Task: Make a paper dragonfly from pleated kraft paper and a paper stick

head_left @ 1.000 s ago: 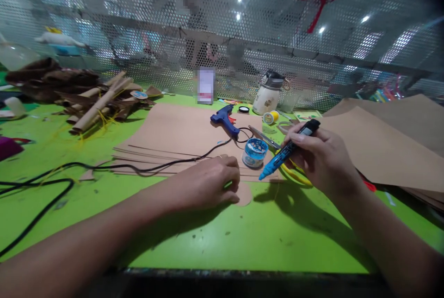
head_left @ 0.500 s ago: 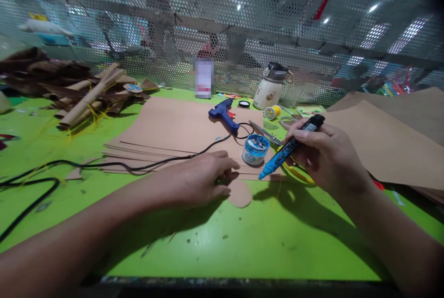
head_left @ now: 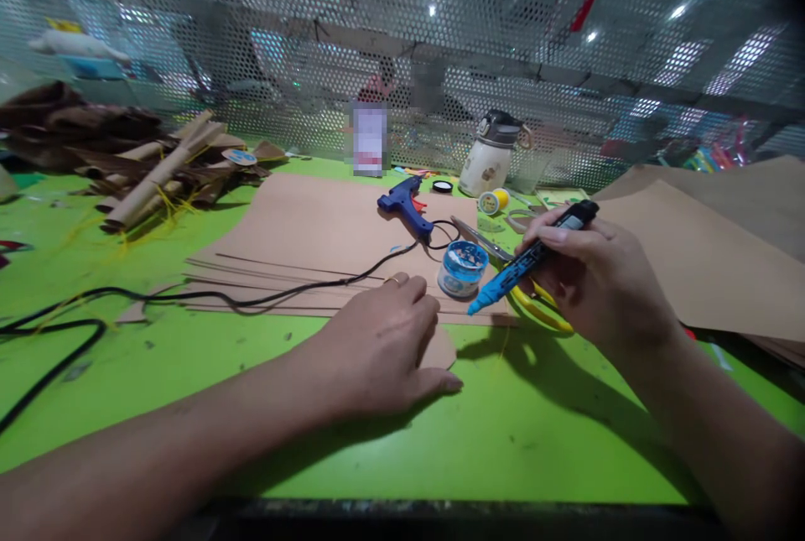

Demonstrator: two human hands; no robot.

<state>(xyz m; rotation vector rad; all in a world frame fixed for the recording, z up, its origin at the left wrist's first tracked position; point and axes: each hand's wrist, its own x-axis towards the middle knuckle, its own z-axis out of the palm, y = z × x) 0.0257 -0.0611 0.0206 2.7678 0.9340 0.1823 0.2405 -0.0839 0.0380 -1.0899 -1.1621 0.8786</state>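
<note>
In my right hand (head_left: 588,273) is a black marker pen (head_left: 521,266), gripped between thumb and fingers. Its lower end is coated in blue paint and points down to the left, above the table. Below and left of that tip, my left hand (head_left: 390,344) lies low over a round piece of brown paper (head_left: 438,348), thumb spread from the curved fingers. The hand hides the disc's left part, so I cannot tell whether it is gripped. A small open jar of blue paint (head_left: 464,268) stands beside the marker tip. Scissors with yellow handles (head_left: 544,310) lie partly behind my right hand.
A blue glue gun (head_left: 408,210) with a black cord (head_left: 302,296) rests on stacked brown paper sheets (head_left: 314,214). Behind are a thermos (head_left: 487,157) and yellow thread spool (head_left: 494,201). Paper rolls (head_left: 163,176) lie left; larger sheets (head_left: 710,264) lie right.
My left hand has moved right and slightly down over the paper disc, its thumb now stretched past the lower edge. The marker tip has risen slightly.
</note>
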